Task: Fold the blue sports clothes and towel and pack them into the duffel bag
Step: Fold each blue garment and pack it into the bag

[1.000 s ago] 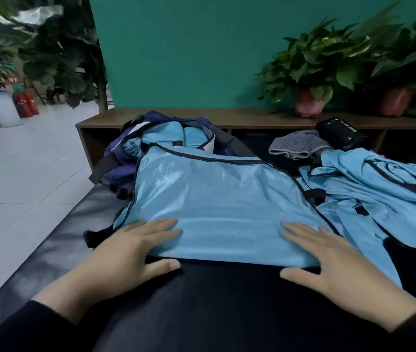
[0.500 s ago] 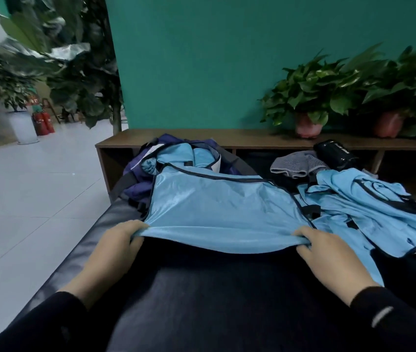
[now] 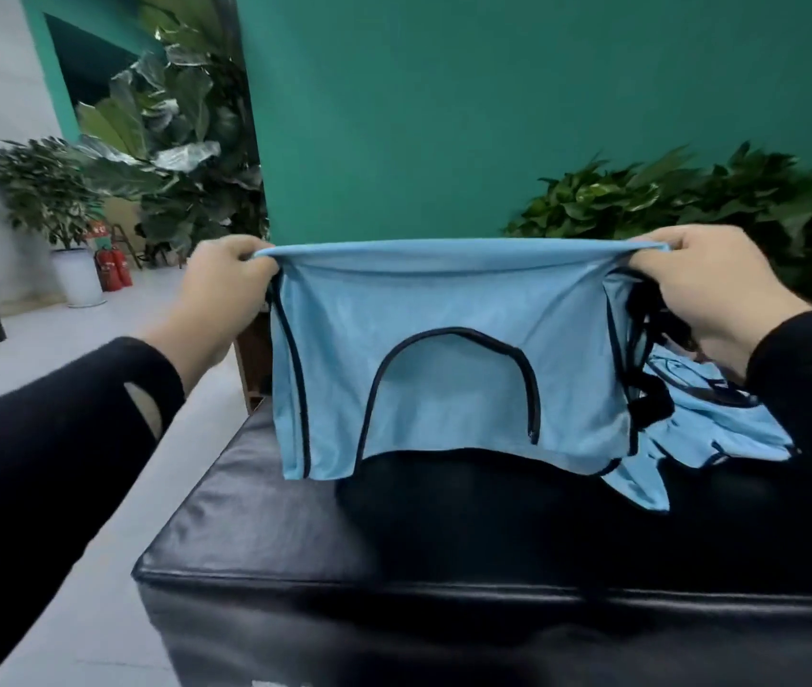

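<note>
Teal wall (image 3: 443, 91) filled the background, with pale floor (image 3: 22, 339) stretching away on the left. Below it, a black padded bench (image 3: 394, 547) took up the lower middle of the view, its glossy near edge running across the bottom. Leafy plants (image 3: 691, 200) stood in a row against the wall on the right, and a tall broad-leaved plant (image 3: 170, 141) rose at the wall's left corner; further left a smaller plant sat in a white pot (image 3: 79, 277) with red fire extinguishers (image 3: 113, 267) just beside it.

Held up in the air over the bench was a blue sports vest (image 3: 443, 349) with dark piping, hanging upside down: its straight hem was stretched taut along the top, and the curved neckline showed in the lower middle, with the shoulder parts dangling just above the bench top. To the right, partly hidden behind the vest, a heap of other blue clothes (image 3: 721, 428) lay on the bench, one piece trailing toward the near side.

Both arms wore black sleeves. The left hand (image 3: 225, 290) gripped the left end of the hem, its fingers curled tight around the bunched fabric. The right hand (image 3: 711, 285) held the right end the same way, fingers folded over the cloth and clamped on it, with dark straps of the vest hanging just below that fist
</note>
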Motion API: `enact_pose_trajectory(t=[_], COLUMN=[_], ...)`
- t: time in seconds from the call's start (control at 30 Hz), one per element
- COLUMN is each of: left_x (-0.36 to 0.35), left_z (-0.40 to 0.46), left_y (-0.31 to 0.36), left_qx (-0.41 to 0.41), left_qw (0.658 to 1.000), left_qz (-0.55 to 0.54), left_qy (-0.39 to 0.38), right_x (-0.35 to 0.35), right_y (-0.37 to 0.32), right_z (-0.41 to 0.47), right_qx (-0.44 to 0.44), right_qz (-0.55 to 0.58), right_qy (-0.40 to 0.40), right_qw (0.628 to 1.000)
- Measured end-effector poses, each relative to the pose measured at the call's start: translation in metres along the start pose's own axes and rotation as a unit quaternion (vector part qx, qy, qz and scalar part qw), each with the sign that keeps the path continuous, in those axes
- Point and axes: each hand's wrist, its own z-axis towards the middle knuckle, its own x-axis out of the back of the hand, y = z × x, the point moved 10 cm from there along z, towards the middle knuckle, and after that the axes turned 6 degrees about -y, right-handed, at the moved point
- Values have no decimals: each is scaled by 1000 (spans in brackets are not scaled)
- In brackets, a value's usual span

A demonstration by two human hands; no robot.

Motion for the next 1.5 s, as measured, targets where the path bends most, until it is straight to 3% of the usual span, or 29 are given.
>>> enact_pose_trajectory(t=[0.23,0.47,0.57,0.73,0.87,0.93,1.03,1.1,1.2,1.33,1.5], left_x=[9,-10,-21,-58,-93,-110,-130,-136,-134,-109,-94], left_z=[-34,-46,-37,-7,39,64,62,40,-6,-55,-90], left_y=[10,19,3,-60,-128,-155,-175,-182,-192,-190,-192], left_qx=[113,198,236,273,254,190,106,88,92,106,120], left_qw=[981,928,922,923,944,965,966,974,983,976,959], left_qz=[-127,-257,-221,-188,-99,34,189,173,137,178,233], left_qy=[-91,-183,-212,-197,-184,-180,-143,-114,-84,-63,-110], right_x=[10,28,23,-19,-74,-105,-156,-185,-228,-269,-313], right_y=[-16,-25,-13,47,117,149,172,171,167,156,130], right_z=[-48,-41,-26,11,61,89,101,80,21,-44,-92], right_qx=[-65,-67,-86,-141,-183,-168,-86,-33,-2,26,53], right_qz=[80,87,70,40,-10,-126,-376,-360,-230,-198,-238], right_qy=[-102,-130,-132,-139,-158,-166,-196,-198,-239,-307,-373], right_qw=[989,985,985,979,970,963,902,911,943,930,895])
